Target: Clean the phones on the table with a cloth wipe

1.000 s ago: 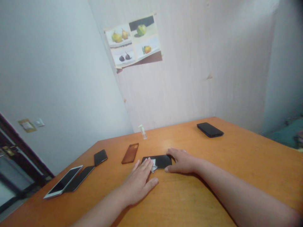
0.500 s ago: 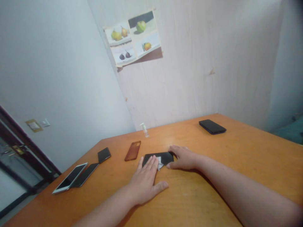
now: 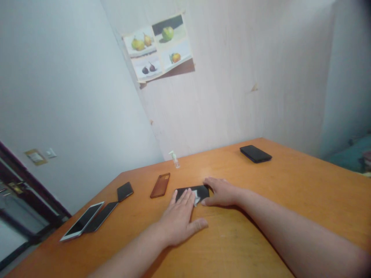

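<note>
A black phone (image 3: 203, 190) lies flat on the wooden table (image 3: 232, 247), its long side running left to right. My left hand (image 3: 180, 221) rests flat over the phone's left part, fingers stretched out and thumb spread away. Under its fingertips is a crumpled white tissue (image 3: 197, 199), partly hidden by the fingers. At the right end of the phone, my right hand (image 3: 220, 192) grips it, with the fingers at the far edge and the thumb at the near edge.
Left of the phone lies a brown phone case (image 3: 160, 185), with a small clear pump bottle (image 3: 175, 159) behind it. Farther left are a small black device (image 3: 125, 192), a dark phone (image 3: 101, 217) and a white-framed phone (image 3: 83, 221). A black flat object (image 3: 255, 153) sits back right.
The whole view has shifted slightly, so most things appear a little farther left. Both hands keep nearly the same places on the phone and tissue.
</note>
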Motion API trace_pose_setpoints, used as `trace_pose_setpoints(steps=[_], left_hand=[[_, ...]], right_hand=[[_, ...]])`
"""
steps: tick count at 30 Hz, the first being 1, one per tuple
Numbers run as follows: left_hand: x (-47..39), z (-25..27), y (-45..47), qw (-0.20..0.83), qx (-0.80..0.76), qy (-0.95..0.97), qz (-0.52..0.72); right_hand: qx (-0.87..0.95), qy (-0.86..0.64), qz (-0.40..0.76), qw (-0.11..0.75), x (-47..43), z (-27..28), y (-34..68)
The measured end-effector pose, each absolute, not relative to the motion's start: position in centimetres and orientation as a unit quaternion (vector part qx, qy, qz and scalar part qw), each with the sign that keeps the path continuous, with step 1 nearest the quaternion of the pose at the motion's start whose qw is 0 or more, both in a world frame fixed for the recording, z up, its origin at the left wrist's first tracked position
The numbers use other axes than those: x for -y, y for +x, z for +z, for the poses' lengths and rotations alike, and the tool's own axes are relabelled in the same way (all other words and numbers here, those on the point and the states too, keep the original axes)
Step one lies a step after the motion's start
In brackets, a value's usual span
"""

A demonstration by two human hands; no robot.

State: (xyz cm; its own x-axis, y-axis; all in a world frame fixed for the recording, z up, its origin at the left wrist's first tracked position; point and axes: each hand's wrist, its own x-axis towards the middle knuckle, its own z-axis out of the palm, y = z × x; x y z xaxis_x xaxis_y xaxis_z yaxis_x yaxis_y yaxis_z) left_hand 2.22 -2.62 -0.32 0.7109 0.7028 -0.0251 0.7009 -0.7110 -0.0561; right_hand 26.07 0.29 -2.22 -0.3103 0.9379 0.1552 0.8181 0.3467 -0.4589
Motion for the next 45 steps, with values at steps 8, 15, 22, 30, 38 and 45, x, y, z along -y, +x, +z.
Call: trace_pose_setpoints(steps=[8, 15, 22, 30, 38, 45], left_hand=[[1.3, -0.3, 2.7, 0.017, 0.442, -0.897, 0.017], [1.8, -0.3, 3.4, 0.026, 0.409, -0.912, 0.014], [0.7, -0.7, 3.4, 0.019, 0.456, -0.890, -0.004], [1.1, -0.1, 5.1, 0.006, 0.423, -0.906, 0.004], [0.6, -0.5, 7.2, -0.007, 0.377, -0.926, -0.007], [-0.6, -0.4, 4.8, 0.007, 0.452, -0.892, -0.005]], right_hand=[[0.794, -0.552, 0.156, 0.199, -0.3, -1.8, 26.1], [0.783, -0.561, 0.169, 0.209, -0.3, -1.9, 26.1], [0.785, -0.560, 0.166, 0.209, -0.5, -2.2, 26.2], [0.789, -0.551, 0.157, 0.221, -0.5, -2.3, 26.1], [0.789, -0.548, 0.170, 0.221, -0.4, -2.0, 26.1], [0.785, -0.552, 0.173, 0.222, -0.2, -1.7, 26.1]])
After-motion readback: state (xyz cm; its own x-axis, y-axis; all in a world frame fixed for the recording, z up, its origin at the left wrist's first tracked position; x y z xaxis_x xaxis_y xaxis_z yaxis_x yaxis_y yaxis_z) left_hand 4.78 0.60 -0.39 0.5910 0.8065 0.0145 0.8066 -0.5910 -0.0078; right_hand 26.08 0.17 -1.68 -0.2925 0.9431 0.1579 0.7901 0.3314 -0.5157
